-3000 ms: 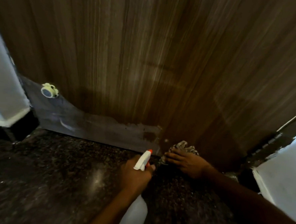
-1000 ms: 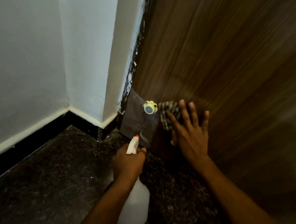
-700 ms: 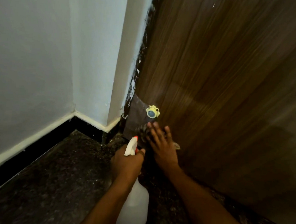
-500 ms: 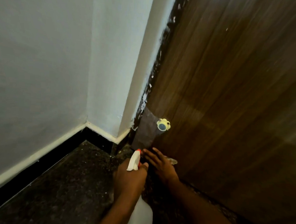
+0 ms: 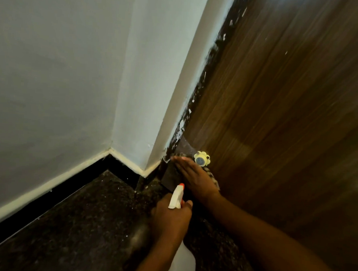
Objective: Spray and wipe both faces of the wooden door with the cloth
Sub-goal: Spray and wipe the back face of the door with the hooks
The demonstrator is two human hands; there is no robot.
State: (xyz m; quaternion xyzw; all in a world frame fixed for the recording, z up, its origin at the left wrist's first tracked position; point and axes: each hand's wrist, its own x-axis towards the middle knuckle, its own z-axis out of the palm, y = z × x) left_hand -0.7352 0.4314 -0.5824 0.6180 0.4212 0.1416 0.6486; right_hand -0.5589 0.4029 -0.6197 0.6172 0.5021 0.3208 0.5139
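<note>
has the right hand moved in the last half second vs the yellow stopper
Yes, upward. The right hand was low near the floor, below the yellow stopper; now its fingers reach level with it, just left, pressing the cloth.

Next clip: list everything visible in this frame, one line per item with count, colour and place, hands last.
wooden door: one, brown, fills the right side
cloth: one, checked, on the door's low corner under the right hand
spray bottle: one, white with orange trigger, bottom centre
knob: one, yellow with blue centre, on the door above the cloth
grey plate: one, door's bottom corner
wall: white, left
skirting: black, cream top edge, foot of wall
floor: dark speckled
left hand: grips the spray bottle
right hand: flat, presses the cloth on the door
</note>
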